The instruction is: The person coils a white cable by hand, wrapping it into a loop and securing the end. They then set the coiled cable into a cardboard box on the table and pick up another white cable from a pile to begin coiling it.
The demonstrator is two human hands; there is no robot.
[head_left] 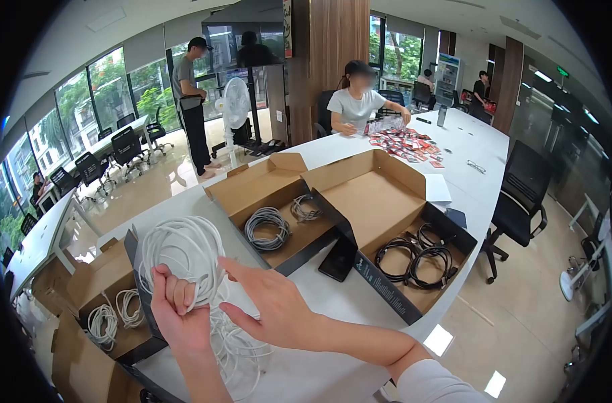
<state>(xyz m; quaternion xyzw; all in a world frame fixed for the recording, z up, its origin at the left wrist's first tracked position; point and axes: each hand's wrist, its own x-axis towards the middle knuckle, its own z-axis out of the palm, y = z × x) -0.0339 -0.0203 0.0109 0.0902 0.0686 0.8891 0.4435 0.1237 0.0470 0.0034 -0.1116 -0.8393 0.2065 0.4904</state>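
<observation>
A large coil of white cable (181,245) is held up over the table, its lower end wrapped in the fingers of my left hand (178,302). To its right, my right hand (269,299) has its thumb and index finger stretched apart, with the fingertips close to the coil's edge. Below both hands, more white cable (235,339) lies in loose, tangled loops on the white table (319,329). A box (121,339) at the left holds two small white cable coils (103,327).
Beyond my hands, one open box (299,253) holds grey cable coils (267,228); another (418,314) holds black cables (413,258). A black phone (337,260) lies between them. Across the table, a seated person (359,101) handles red cards (410,144). Another person (193,101) stands near a fan (234,107).
</observation>
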